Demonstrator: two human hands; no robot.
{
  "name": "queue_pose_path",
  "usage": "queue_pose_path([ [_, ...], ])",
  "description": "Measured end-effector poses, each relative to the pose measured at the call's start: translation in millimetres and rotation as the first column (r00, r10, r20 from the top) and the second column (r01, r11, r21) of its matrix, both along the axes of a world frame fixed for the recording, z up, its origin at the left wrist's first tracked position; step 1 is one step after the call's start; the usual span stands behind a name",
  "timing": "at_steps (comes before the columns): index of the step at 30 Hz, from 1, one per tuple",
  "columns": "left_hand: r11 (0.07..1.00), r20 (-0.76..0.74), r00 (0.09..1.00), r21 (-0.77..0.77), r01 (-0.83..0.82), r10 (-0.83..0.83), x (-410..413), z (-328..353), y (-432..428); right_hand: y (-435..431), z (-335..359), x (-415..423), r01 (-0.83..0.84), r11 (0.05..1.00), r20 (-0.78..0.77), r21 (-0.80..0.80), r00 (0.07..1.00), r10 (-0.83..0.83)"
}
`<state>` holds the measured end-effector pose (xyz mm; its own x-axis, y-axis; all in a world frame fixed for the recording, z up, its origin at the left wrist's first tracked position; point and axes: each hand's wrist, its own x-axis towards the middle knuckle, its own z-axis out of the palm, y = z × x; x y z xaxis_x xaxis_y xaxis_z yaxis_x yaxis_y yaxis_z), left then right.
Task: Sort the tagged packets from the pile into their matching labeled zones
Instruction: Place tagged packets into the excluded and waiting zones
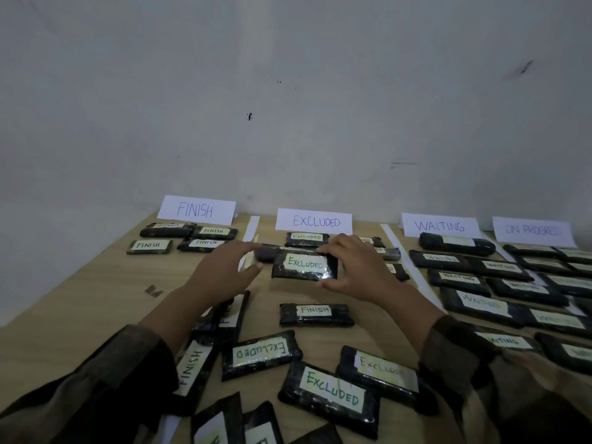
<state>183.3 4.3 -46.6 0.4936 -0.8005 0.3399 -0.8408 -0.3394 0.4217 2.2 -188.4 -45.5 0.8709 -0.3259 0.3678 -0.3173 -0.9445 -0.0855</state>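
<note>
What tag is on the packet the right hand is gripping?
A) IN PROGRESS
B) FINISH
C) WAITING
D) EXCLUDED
D: the packet that the right hand pinches at its right end has a label that reads EXCLUDED, and it lies in front of the EXCLUDED zone sign.

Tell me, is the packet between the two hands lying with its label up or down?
Label up: the EXCLUDED packet shows its white tag, readable, while the right hand pinches its right end.
</note>
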Motion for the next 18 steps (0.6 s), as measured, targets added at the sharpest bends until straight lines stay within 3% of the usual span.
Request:
queue_pose_path([
  [8,0.991,0.105,0.994,0.120,-0.055,0.042,22,-6,14,3,-10,37,0.015,1.000,-0.133,0.016,0.991,-0.013],
  [18,0.989,0.095,0.992,0.120,-0.091,0.080,40,-10,23,8,-17,46,0.046,0.999,-0.329,-0.026,0.943,-0.051],
])
